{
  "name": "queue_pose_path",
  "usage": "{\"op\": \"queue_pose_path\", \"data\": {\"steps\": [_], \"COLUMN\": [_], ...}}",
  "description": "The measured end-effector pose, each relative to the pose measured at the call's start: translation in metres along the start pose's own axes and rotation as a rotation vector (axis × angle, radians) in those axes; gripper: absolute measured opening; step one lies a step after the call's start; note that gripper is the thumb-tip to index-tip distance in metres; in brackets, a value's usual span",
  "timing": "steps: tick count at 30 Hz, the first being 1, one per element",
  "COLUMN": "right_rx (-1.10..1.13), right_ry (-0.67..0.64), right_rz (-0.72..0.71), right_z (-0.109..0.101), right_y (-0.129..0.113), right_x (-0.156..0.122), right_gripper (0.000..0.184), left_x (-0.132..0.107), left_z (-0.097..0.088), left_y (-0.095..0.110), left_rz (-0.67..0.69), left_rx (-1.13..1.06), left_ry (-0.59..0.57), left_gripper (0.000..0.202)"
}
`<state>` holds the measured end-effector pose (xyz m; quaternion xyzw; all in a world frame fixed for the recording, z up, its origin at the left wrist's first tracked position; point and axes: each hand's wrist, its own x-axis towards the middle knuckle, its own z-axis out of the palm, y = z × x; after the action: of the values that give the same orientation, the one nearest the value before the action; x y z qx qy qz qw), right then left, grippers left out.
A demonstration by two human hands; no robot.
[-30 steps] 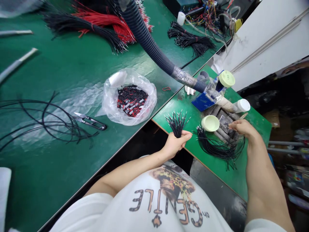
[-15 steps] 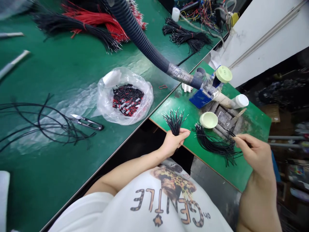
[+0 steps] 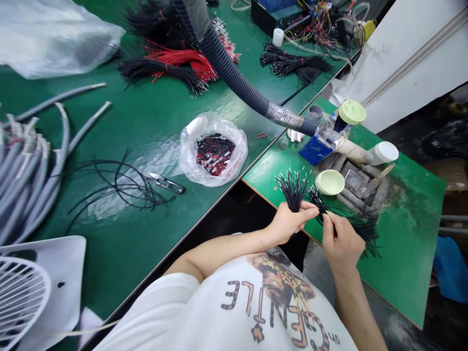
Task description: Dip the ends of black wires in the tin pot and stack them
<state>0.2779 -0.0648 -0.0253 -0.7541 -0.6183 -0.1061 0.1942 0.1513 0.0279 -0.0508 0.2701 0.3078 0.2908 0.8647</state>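
1. Head view, the hands: the left hand (image 3: 288,222) is closed around a bundle of short black wires (image 3: 292,187), gripping it near the lower end so that the stripped tips fan upward above the fist. The bundle stands over the near edge of the small green desk (image 3: 402,253), just left of a pale round cup (image 3: 329,182).
2. The right hand (image 3: 340,239) sits just beside the left, thumb and forefinger pinched on a few black wires (image 3: 317,200) (how many cannot be told). These strands rise from the pinch toward the cup and nearly touch the held bundle.
3. Behind the right hand, a loose pile of black wires (image 3: 365,229) lies on the small desk, spreading to the right.
4. Beyond the cup stand a blue block (image 3: 314,149), a green-lidded bottle (image 3: 351,112) and a white cylinder (image 3: 383,152), with a dark corrugated hose (image 3: 234,73) running down to them from the upper left.
5. On the large green desk (image 3: 120,253), a clear plastic bag (image 3: 214,153) holds small red and black pieces. Small snips (image 3: 166,183) lie just left of it, next to long looping black wires (image 3: 120,185).
6. Farther back lie sheaves of red wires (image 3: 183,58) and black wires (image 3: 296,63); grey cables (image 3: 25,170) curve along the left edge, and a white fan grille (image 3: 25,292) shows at the bottom left corner.
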Motion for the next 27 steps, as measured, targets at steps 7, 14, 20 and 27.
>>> {"op": "queue_pose_path", "data": {"steps": [7,14,20,27], "right_rx": [-0.008,0.032,0.503,0.989], "right_ry": [0.016,0.149,-0.02,-0.119], "right_rz": [-0.035,-0.116,0.238,0.573], "right_z": [0.014,0.022,0.023,0.021], "right_y": [-0.01,-0.016,-0.015,-0.008], "right_x": [-0.003,-0.002,-0.005,0.0], "right_gripper": [0.024,0.018,0.013,0.022], "left_x": [0.0,0.002,0.003,0.005], "left_z": [0.003,0.006,0.004,0.002], "left_y": [-0.005,-0.006,-0.008,-0.008], "left_rz": [0.045,0.044,0.025,0.007], "left_rx": [0.001,-0.008,-0.004,0.009], "left_ry": [0.032,0.076,0.089,0.057], "left_gripper": [0.044,0.042,0.042,0.042]}}
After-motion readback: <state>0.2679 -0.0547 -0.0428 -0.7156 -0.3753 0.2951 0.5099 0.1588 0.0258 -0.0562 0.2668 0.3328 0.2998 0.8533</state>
